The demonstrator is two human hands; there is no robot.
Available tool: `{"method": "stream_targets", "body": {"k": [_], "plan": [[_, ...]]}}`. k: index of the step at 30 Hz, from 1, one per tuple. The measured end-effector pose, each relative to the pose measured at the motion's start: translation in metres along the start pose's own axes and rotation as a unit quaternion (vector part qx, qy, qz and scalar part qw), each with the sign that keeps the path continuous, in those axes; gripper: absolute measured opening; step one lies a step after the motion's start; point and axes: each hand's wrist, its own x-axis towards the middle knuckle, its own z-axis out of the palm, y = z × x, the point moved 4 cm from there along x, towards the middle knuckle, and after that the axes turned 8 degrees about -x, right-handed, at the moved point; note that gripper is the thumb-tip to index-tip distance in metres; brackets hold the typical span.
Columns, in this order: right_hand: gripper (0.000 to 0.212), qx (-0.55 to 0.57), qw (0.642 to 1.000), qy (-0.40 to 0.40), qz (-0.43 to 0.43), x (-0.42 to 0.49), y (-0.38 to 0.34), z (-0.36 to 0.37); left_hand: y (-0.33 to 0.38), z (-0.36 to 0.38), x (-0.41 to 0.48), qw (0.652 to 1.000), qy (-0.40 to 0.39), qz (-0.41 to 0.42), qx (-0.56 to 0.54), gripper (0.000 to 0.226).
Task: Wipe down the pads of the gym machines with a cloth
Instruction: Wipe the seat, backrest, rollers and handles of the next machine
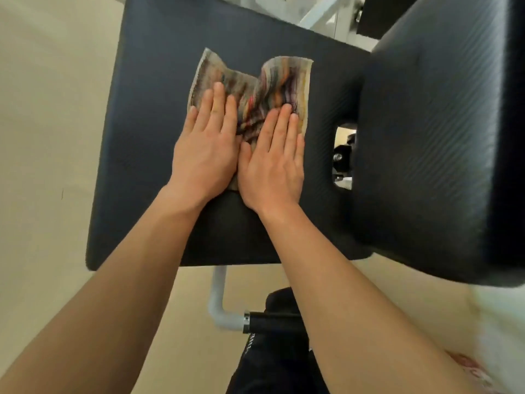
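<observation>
A striped, multicoloured cloth [255, 83] lies rumpled on the flat black seat pad [147, 172] of a gym machine. My left hand [207, 143] presses flat on the cloth's left part, fingers stretched out together. My right hand [272, 157] lies flat beside it on the cloth's right part, thumbs nearly touching. The near half of the cloth is hidden under both palms. A second black pad [431, 137], thick and ribbed, rises at the right, next to the seat.
White frame tubes [217, 297] with a black grip [272, 322] run under the seat's near edge. More white frame [321, 9] shows beyond the far edge. A gap with metal hardware [342, 157] separates the two pads. Beige floor [42, 137] lies at the left.
</observation>
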Motion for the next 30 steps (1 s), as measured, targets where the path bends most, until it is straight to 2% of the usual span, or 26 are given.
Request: {"method": "stream_targets", "body": {"k": [3,7,12,14,17,20,24,27,29,30], "plan": [[0.074,-0.017,0.999,-0.010,-0.030,-0.064,0.012,0.014,0.011,0.019,-0.067,1.000,0.004,-0.011,0.006,0.063],[0.075,-0.052,0.995,-0.032,-0.075,-0.120,0.043,0.027,0.031,0.038,-0.127,1.000,0.006,0.015,0.024,0.064],[0.078,-0.103,0.987,-0.040,-0.116,-0.152,0.105,0.036,0.074,0.059,-0.139,0.990,-0.029,0.130,0.041,0.072],[0.079,-0.128,0.984,-0.057,-0.106,-0.165,0.136,0.037,0.095,0.069,-0.137,0.983,-0.044,0.174,0.047,0.078],[0.077,-0.067,0.993,-0.096,-0.030,-0.175,0.178,0.037,0.131,0.085,-0.127,0.968,-0.037,0.239,0.062,0.076],[0.071,0.137,0.987,-0.070,0.043,-0.170,0.190,0.035,0.163,0.094,-0.107,0.959,-0.032,0.277,0.042,0.074],[0.051,0.372,0.914,-0.002,0.166,-0.135,0.181,0.034,0.171,0.096,-0.086,0.957,-0.011,0.291,-0.005,0.069],[0.043,0.464,0.844,0.021,0.269,-0.117,0.191,0.040,0.172,0.095,-0.079,0.959,0.002,0.285,-0.011,0.070],[0.038,0.536,0.782,0.042,0.315,-0.129,0.185,0.036,0.172,0.095,-0.081,0.960,0.006,0.280,-0.002,0.070],[0.036,0.549,0.764,0.042,0.335,-0.139,0.179,0.036,0.170,0.095,-0.085,0.960,0.007,0.281,0.003,0.070]]}}
